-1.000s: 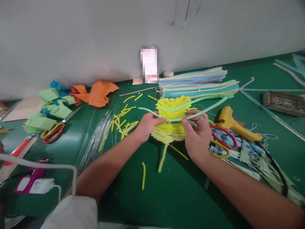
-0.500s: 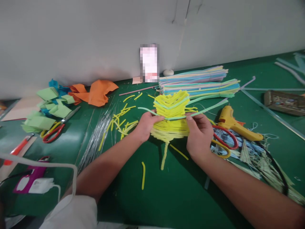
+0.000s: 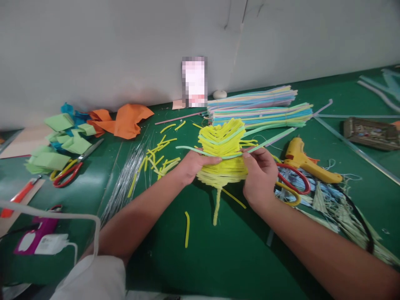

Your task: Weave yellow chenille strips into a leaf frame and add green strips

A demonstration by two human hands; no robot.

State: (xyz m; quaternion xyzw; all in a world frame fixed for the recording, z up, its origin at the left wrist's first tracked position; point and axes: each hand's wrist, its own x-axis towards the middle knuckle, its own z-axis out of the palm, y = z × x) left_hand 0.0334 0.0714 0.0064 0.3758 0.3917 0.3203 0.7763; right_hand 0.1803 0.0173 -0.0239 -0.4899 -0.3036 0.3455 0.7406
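Note:
A leaf shape of yellow pipe cleaners (image 3: 222,171) with a twisted stem pointing toward me is held above the table between my hands. My left hand (image 3: 193,166) grips its left edge, the thumb pressing a mint-green pipe cleaner (image 3: 231,157) flat across the leaf; the fingers beneath are hidden. At the right edge, my right hand (image 3: 260,173) pinches the same green pipe cleaner, whose long end slants up to the right beside a lilac strand. Another green strip lies in a V across the leaf's upper part.
Bundled pastel pipe cleaners (image 3: 259,114) lie behind the leaf. A yellow glue gun (image 3: 300,158) and red-and-yellow scissors (image 3: 295,179) are at right, beside tassels. Yellow offcuts (image 3: 159,160), silver wires (image 3: 125,179), folded papers (image 3: 67,137) and more scissors (image 3: 71,173) lie left. A phone (image 3: 194,81) leans on the wall.
My left thumb has slid a little to the right along the green pipe cleaner, toward the leaf's middle. My right hand keeps its pinch. The view has shifted slightly.

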